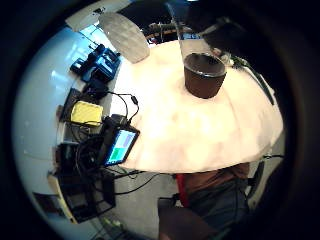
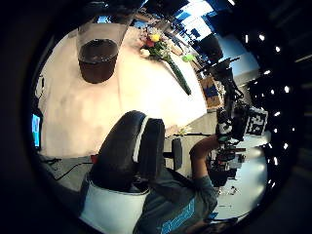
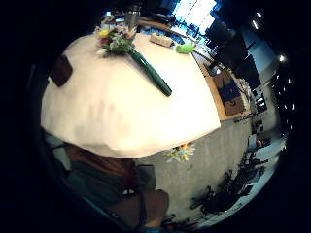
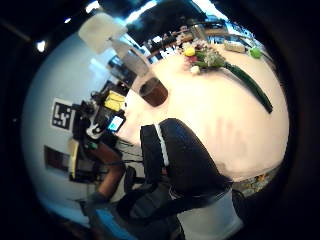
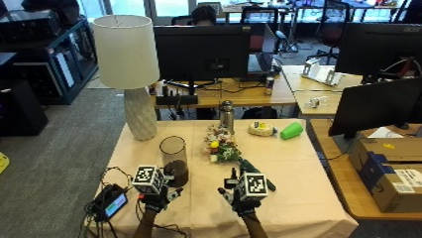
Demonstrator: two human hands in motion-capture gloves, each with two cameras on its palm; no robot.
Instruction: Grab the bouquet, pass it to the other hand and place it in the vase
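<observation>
Item, bouquet point(image 5: 223, 148): lay flat on the cloth-covered worktop point(image 5: 296, 168), flower heads away from the person, green-wrapped stems running back toward the right hand point(image 5: 245, 196). Ungripped.

Item, vase point(image 5: 174, 166): clear glass, dark fill in its lower part, upright just ahead of the left hand point(image 5: 156, 193), well short of the bouquet's blooms.

Item, right hand: raised above the worktop just behind the stem ends, touching nothing. Grip state could not be told; the fingers were hidden.

Item, left hand: raised near the vase, holding nothing visible. Grip state likewise could not be told.

Also present: white lamp point(image 5: 129, 69), metal bottle point(image 5: 227, 115), green cup point(image 5: 291, 130).

Risks, as judged: a grip taken far down the stems could let the heavy blooms droop; a left-hand reach could knock the nearby vase; stems could catch its rim.
</observation>
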